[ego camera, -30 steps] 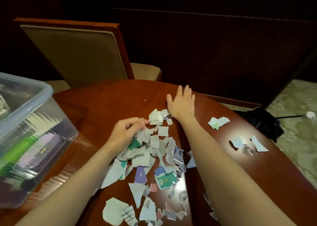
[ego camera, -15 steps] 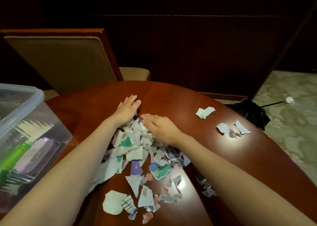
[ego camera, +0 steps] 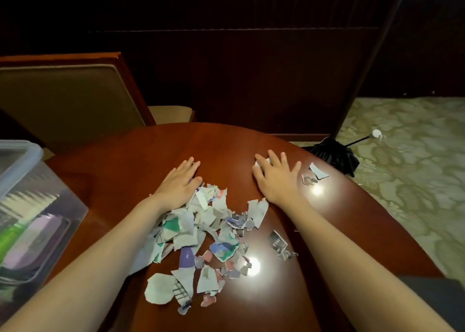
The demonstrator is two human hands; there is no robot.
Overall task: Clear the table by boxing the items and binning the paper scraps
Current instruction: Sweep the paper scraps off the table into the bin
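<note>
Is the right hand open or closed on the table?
Open: the right hand lies flat, fingers spread, over a white scrap.

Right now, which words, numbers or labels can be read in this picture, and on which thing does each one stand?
Purple scrap: small white marks, perhaps digits, too blurred to read.
Other paper scraps: printed colours and grids only, nothing readable.
Plastic box: no readable label.

Hidden and cut off

Your right hand (ego camera: 275,178) lies flat over a white scrap (ego camera: 260,161) — only its far corner shows. Your left hand (ego camera: 180,183) covers the scrap pile (ego camera: 201,226) at its far left. The clear box (ego camera: 22,155) runs off the left edge — what lies inside is a blur; the scraps' print is unreadable.
</note>
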